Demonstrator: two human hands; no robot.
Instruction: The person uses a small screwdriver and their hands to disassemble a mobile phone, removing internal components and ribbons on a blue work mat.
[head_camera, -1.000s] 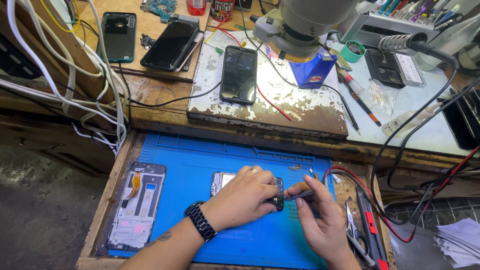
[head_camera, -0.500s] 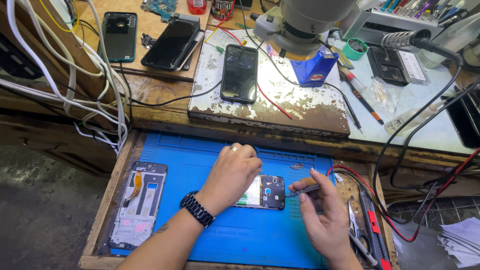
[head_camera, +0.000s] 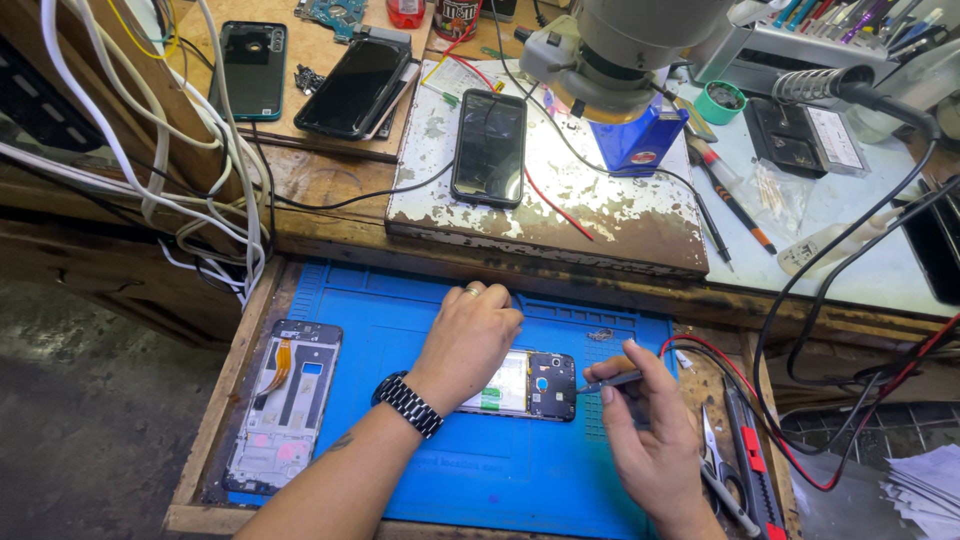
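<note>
Opened phone under work on the blue mat, both hands engaged.

Risk first: the thin tool pinched in the right hand meets the edge of the opened phone; in my judgement a slip there could gouge the exposed board, and the red wire running just beside that wrist could snag it. The right fingers are closed tight on the tool. The left hand lies flat over the phone's near half, fingers together and gently curved, pressing rather than gripping. Left of that hand rests a bare phone frame; right of the tool hand, scissors. Beyond both hands, a dark phone lies on a worn plate.
</note>
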